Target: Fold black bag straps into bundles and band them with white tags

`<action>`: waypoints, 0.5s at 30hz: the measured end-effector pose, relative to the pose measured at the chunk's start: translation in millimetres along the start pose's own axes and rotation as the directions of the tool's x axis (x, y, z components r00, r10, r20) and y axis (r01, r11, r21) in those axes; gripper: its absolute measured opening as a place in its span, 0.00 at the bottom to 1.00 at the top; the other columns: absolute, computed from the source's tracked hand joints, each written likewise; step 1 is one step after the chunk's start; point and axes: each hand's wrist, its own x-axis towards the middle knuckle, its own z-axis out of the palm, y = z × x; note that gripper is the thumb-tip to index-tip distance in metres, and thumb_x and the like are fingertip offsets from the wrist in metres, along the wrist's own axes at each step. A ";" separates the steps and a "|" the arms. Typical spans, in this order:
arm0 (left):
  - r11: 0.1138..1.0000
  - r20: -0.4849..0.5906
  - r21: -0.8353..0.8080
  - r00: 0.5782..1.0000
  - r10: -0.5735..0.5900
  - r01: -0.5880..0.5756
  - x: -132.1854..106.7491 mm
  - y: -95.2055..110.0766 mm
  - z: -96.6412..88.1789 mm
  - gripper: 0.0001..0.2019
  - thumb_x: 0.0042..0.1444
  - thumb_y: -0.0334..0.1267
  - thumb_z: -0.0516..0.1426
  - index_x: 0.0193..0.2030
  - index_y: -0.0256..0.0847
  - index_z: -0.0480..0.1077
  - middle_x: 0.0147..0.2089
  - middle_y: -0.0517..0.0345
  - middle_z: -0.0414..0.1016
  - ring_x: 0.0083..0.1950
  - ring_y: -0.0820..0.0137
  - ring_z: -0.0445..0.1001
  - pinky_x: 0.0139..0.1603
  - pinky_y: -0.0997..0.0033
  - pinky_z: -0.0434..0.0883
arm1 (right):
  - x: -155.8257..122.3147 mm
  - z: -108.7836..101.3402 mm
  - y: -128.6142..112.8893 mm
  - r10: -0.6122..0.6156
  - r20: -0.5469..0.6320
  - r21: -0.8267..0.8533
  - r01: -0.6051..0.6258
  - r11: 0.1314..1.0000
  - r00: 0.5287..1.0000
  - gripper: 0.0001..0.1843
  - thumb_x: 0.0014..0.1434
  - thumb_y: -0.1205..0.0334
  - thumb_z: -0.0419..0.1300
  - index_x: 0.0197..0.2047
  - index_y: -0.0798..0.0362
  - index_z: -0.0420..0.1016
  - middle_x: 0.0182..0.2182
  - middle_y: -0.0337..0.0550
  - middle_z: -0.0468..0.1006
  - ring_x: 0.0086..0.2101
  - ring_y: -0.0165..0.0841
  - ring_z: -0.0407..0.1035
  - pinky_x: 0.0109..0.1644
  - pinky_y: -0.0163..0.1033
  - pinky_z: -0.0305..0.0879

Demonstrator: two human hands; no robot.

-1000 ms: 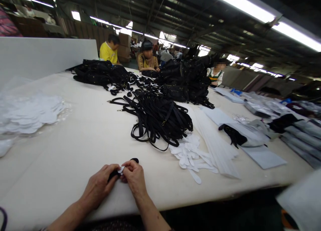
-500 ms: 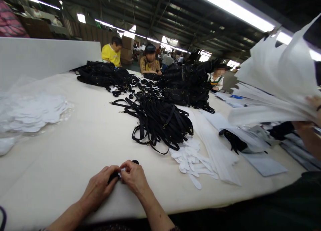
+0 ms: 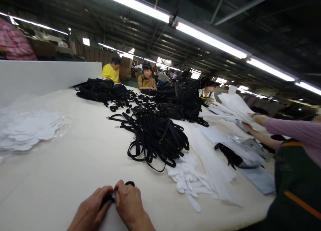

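Note:
Near the table's front edge my left hand (image 3: 93, 206) and my right hand (image 3: 129, 203) meet, fingers closed and pinching. Between them is a folded black strap (image 3: 105, 201), mostly covered by my fingers, one rounded end showing beyond my right hand. A bit of white strip (image 3: 113, 195) shows at the fingertips of both hands. Farther up lies a heap of black straps (image 3: 160, 134) with gold-coloured clasps. To its lower right, white strips (image 3: 187, 174) with rounded ends lie loosely piled.
Black bags (image 3: 180, 93) and small black-and-white bundles (image 3: 144, 100) cover the far side. White cut pieces (image 3: 30, 127) are stacked at left. White sheets (image 3: 208, 164) lie right of the strips. A co-worker (image 3: 296, 140) at right handles white sheeting (image 3: 238, 107); others sit across the table (image 3: 82, 150).
The view has tilted up, so the table and my hands appear lower. My hands keep pinching the strap. The co-worker at right has lowered the white sheeting away toward the table's far side.

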 end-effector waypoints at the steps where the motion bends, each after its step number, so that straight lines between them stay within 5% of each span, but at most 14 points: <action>1: 1.000 -0.006 -0.002 1.000 -0.010 0.010 -0.1 -0.4 0.2 0.12 0.64 0.39 0.53 0.54 0.52 0.65 0.50 0.56 0.77 0.50 0.62 0.78 0.50 0.64 0.76 | -0.3 0.5 0.3 0.002 0.000 -0.010 -0.002 1.000 1.000 0.08 0.61 0.67 0.56 0.43 0.48 0.72 0.31 0.42 0.83 0.32 0.40 0.79 0.32 0.36 0.61; 9: 0.998 0.080 0.057 0.997 -0.014 0.009 7.8 8.0 -4.2 0.10 0.65 0.39 0.52 0.51 0.53 0.69 0.49 0.59 0.77 0.52 0.62 0.75 0.53 0.62 0.73 | -3.5 1.6 0.5 -0.190 -0.012 -0.171 0.186 0.968 0.982 0.12 0.58 0.71 0.58 0.44 0.48 0.72 0.36 0.41 0.81 0.34 0.38 0.76 0.32 0.36 0.62; 15: 0.994 0.116 0.107 0.993 -0.018 0.006 13.3 17.6 -5.4 0.07 0.66 0.40 0.52 0.44 0.52 0.72 0.45 0.60 0.76 0.50 0.62 0.72 0.52 0.62 0.70 | 2.0 -5.2 3.4 -0.402 -0.089 -0.248 0.371 0.895 0.911 0.05 0.59 0.68 0.60 0.39 0.50 0.71 0.40 0.40 0.78 0.37 0.37 0.71 0.32 0.38 0.61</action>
